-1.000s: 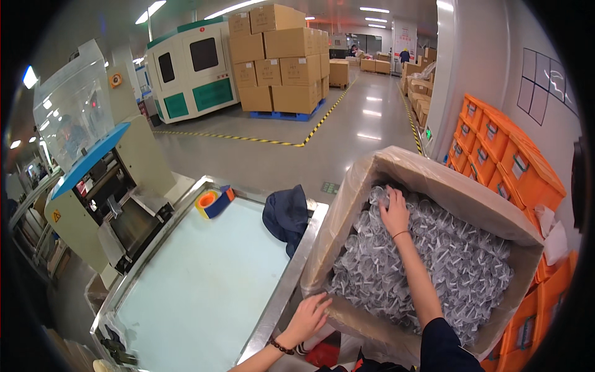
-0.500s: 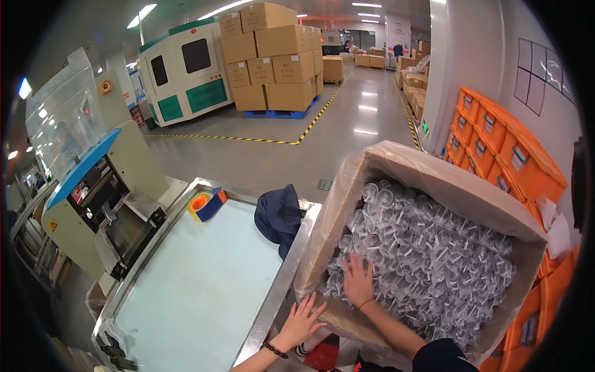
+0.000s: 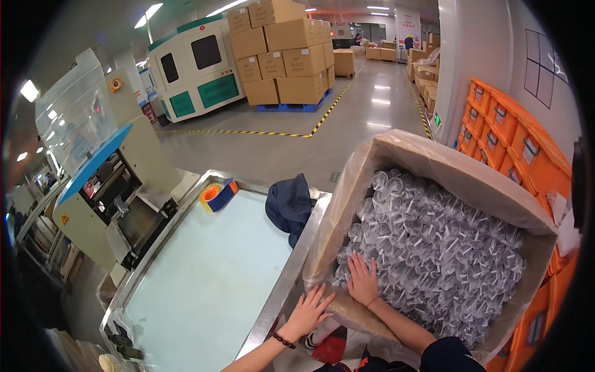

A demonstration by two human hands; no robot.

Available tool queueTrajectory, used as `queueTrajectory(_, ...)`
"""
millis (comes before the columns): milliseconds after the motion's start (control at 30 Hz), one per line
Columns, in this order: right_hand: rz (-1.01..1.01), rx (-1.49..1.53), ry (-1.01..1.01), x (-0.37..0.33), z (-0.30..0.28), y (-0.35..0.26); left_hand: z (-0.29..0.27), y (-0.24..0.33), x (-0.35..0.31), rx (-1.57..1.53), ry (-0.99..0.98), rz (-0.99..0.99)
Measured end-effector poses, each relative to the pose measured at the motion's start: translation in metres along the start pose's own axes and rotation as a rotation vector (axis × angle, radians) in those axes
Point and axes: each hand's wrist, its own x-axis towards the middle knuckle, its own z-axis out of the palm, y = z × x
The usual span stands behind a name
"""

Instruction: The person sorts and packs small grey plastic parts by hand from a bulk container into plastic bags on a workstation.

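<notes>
A large cardboard box [image 3: 462,160] with a clear plastic liner stands at my right. It is filled with many small clear plastic parts [image 3: 434,254] with thin white stems, heaped together. My right hand [image 3: 363,284] lies open on the parts near the box's left side, fingers spread, holding nothing. On the box's near-left rim rests my left hand [image 3: 308,311], also open, with its fingers apart and the fingertips on the lined edge. A beaded bracelet circles my left wrist, and a thin dark band my right.
A pale metal-framed table [image 3: 198,273] lies at left, bearing tape rolls [image 3: 218,195] and a dark blue cloth cap [image 3: 289,204]. Beyond its left edge stands a machine [image 3: 118,192] with a blue top. Orange bins [image 3: 514,136] are stacked at right; cardboard cartons [image 3: 288,62] stand behind.
The whole view has shifted slightly, moving the scene to the right. My right hand has drawn a little nearer to the box's near rim. My left hand stays on the rim.
</notes>
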Motion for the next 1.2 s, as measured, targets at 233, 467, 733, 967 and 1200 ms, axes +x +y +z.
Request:
queueTrajectory(233, 0.001, 0.026, -0.002, -0.0015, 0.0003, 0.0004, 0.0002, 0.0011, -0.0007, 0.036, 0.020, 0.006)
queueTrajectory(467, -0.022, 0.020, -0.026, -0.0006, -0.0021, 0.0006, -0.0001, 0.0012, -0.0003, 0.045, 0.015, 0.003)
queueTrajectory(733, -0.027, 0.041, -0.025, -0.0001, 0.0002, 0.0029, -0.0021, 0.0014, 0.0016, 0.060, 0.002, 0.005)
queueTrajectory(967, -0.031, 0.094, -0.002, 0.0008, -0.0006, -0.0008, -0.0040, 0.0009, -0.0009, 0.055, -0.016, -0.010)
queueTrajectory(1200, -0.027, 0.028, -0.015, -0.0012, -0.0039, 0.0001, -0.0044, 0.0037, -0.0006, 0.034, -0.026, -0.008)
